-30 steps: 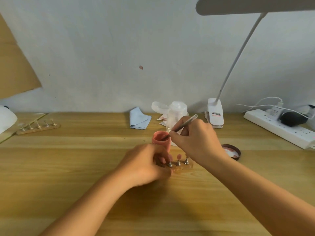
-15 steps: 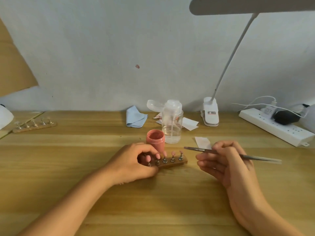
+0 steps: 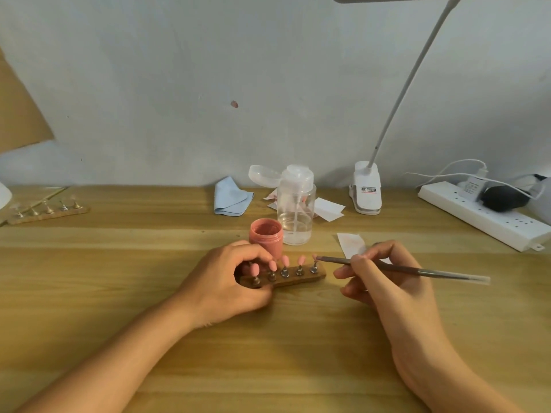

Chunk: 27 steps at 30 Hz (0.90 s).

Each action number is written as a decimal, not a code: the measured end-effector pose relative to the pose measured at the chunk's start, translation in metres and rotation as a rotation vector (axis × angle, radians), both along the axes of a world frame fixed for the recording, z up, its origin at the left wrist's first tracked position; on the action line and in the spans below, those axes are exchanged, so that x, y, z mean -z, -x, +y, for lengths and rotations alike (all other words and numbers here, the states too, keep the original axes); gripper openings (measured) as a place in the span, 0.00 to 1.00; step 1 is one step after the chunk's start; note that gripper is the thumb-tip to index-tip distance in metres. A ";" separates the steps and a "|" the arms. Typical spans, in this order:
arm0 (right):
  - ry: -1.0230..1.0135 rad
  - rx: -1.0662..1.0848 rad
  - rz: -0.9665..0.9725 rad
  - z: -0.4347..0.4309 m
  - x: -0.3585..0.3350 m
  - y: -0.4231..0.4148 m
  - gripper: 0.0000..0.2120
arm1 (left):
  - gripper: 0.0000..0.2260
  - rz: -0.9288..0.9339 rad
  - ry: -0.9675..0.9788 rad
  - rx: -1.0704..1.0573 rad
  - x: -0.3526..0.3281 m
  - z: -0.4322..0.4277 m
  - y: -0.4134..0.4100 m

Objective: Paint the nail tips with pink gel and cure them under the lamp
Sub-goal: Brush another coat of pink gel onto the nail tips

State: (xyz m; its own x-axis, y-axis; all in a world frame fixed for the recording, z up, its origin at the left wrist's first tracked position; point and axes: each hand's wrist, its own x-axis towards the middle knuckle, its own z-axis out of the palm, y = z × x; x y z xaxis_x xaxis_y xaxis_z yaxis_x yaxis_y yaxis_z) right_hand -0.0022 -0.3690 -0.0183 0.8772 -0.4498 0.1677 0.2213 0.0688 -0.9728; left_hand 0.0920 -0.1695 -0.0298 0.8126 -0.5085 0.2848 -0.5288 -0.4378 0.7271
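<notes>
A brown wooden holder with several pink nail tips on metal stands lies on the desk. My left hand grips the holder's left end. My right hand pinches a thin grey brush, held almost level, and its tip touches the rightmost nail tip. An open pot of pink gel stands just behind the holder.
A clear pump bottle stands behind the pot, with a blue cloth and paper wipes near it. A white clip lamp and a power strip are at the back right. A second nail holder lies far left.
My right hand lifted the brush out of the gel pot, swung it out to the right, then brought its tip to the rightmost nail tip. The left hand stayed on the holder.
</notes>
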 end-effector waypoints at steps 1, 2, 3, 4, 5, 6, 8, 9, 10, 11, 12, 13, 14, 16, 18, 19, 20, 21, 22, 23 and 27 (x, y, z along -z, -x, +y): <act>0.000 -0.003 0.001 0.000 0.001 0.000 0.04 | 0.09 -0.001 -0.003 0.000 0.000 0.000 0.000; 0.000 -0.003 0.001 0.000 0.001 -0.001 0.04 | 0.09 -0.004 -0.006 -0.001 0.000 0.000 0.000; 0.001 -0.002 0.001 0.000 0.002 -0.001 0.04 | 0.09 -0.007 -0.008 -0.004 0.000 0.000 0.000; 0.003 -0.001 0.000 0.000 0.003 -0.002 0.05 | 0.09 -0.011 -0.008 -0.007 0.000 0.000 0.000; 0.008 0.000 0.001 0.000 0.003 -0.002 0.05 | 0.09 -0.014 -0.009 -0.007 -0.001 0.000 0.000; 0.017 -0.001 0.005 0.000 0.004 -0.002 0.05 | 0.09 -0.016 -0.010 -0.007 -0.001 -0.001 0.000; 0.037 -0.003 0.015 0.000 0.004 -0.003 0.04 | 0.09 -0.014 -0.011 -0.001 -0.001 -0.001 0.000; 0.039 0.002 0.016 -0.001 0.004 -0.003 0.04 | 0.09 -0.011 -0.011 0.002 0.000 -0.001 0.000; 0.036 0.009 0.014 -0.001 0.005 -0.003 0.03 | 0.09 -0.007 -0.010 0.004 0.000 -0.001 0.000; 0.033 0.015 0.011 -0.001 0.005 -0.003 0.03 | 0.08 -0.004 -0.008 0.005 0.000 -0.001 -0.001; 0.036 0.019 0.010 -0.001 0.005 -0.003 0.03 | 0.08 -0.002 -0.009 0.005 0.000 -0.001 -0.001; 0.042 0.021 0.011 -0.002 0.005 -0.003 0.03 | 0.08 -0.003 -0.011 0.003 0.000 -0.001 -0.001; 0.049 0.024 0.012 -0.002 0.006 -0.003 0.03 | 0.08 -0.009 -0.014 0.000 0.000 -0.001 -0.001; 0.049 0.037 0.014 -0.001 0.006 -0.004 0.03 | 0.08 -0.026 -0.020 -0.007 0.000 -0.001 -0.001; 0.036 0.057 0.008 -0.002 0.005 -0.004 0.03 | 0.08 -0.036 -0.022 -0.011 0.000 -0.001 -0.002; 0.028 0.062 -0.003 -0.002 0.005 -0.003 0.04 | 0.08 -0.037 -0.021 -0.009 0.000 -0.001 -0.002; 0.020 0.059 -0.020 -0.002 0.004 -0.002 0.04 | 0.08 -0.038 -0.019 -0.007 0.000 -0.001 -0.001; 0.015 0.052 -0.040 -0.002 0.004 -0.001 0.04 | 0.08 -0.038 -0.016 -0.004 -0.001 -0.001 -0.001; 0.015 0.040 -0.058 -0.001 0.003 -0.001 0.04 | 0.09 -0.040 -0.013 -0.001 -0.001 -0.001 -0.001; 0.022 0.022 -0.073 -0.001 0.003 0.000 0.05 | 0.09 -0.044 -0.011 0.002 -0.002 0.000 -0.001; 0.106 -0.033 -0.092 0.002 0.002 0.002 0.04 | 0.14 -0.072 -0.027 -0.005 -0.001 0.002 -0.001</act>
State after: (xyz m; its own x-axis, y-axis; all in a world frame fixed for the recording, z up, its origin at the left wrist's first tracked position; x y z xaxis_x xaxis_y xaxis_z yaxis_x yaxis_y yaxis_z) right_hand -0.0039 -0.3668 -0.0201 0.8700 -0.3964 0.2932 0.3092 -0.0245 -0.9507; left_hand 0.0930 -0.1678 -0.0292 0.7932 -0.5124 0.3290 -0.5770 -0.4597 0.6751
